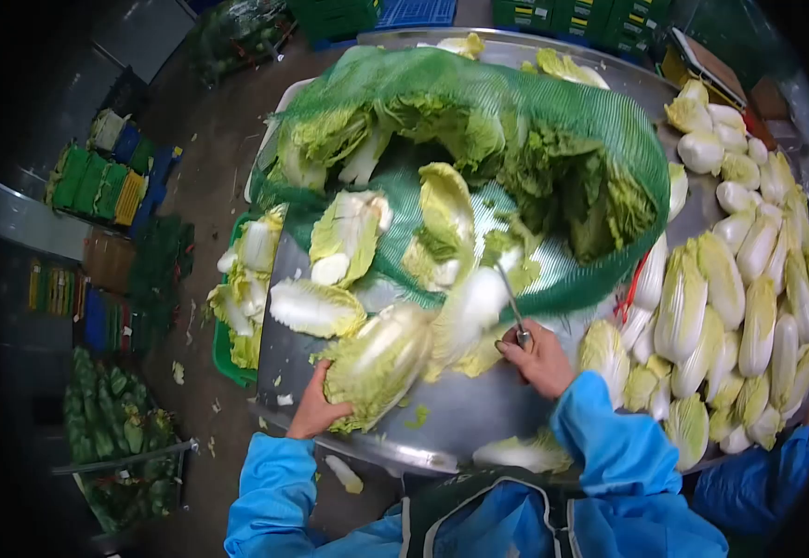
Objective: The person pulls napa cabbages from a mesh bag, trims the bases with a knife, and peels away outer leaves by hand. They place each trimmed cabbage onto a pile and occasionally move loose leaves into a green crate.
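My left hand (pixel 319 406) is wrapped round the lower left end of a napa cabbage (pixel 377 365) near the front edge of the metal table (pixel 423 437). In my right hand (pixel 538 357) is a knife (pixel 513 302), gripped by its handle, the blade pointing up and away from me. Between the cabbage and the knife, a white-stemmed outer leaf (pixel 471 305) hangs slightly blurred. Loose leaves (pixel 318 309) lie beyond my left hand. Behind them a green mesh bag (pixel 553 93) gapes toward me, with leafy cabbages (pixel 600 200) inside.
Many trimmed cabbages (pixel 758 321) are heaped on the table's right side. A green crate (pixel 234 365) of leaves stands off the left edge. Full mesh bags (pixel 107 418) and stacked crates (pixel 98 191) are on the floor at left. A blue sleeve (pixel 758 484) shows at lower right.
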Tool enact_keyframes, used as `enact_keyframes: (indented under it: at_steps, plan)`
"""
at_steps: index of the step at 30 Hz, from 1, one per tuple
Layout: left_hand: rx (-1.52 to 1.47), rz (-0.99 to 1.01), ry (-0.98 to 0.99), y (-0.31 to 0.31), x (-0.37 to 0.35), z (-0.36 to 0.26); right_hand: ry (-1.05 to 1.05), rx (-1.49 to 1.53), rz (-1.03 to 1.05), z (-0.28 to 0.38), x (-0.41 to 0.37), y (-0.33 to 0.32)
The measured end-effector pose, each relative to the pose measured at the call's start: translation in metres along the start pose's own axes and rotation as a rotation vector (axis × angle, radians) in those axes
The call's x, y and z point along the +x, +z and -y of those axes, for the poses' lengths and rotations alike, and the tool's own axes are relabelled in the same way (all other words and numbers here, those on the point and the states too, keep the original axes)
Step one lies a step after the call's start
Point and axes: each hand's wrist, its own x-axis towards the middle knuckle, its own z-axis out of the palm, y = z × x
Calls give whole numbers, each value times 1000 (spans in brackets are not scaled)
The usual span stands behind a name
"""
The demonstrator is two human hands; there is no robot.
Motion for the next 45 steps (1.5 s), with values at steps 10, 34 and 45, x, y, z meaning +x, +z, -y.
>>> enact_keyframes:
  at_steps: [10,34,45]
  plan:
    - [547,-78,348,14,-11,-11,-244,-393,19,-43,14,60]
    - [777,-215,452,16,48,-24,-284,-514,43,-38,46,123]
    - [728,-84,413,-4,73,-30,-221,-569,11,-29,64,135]
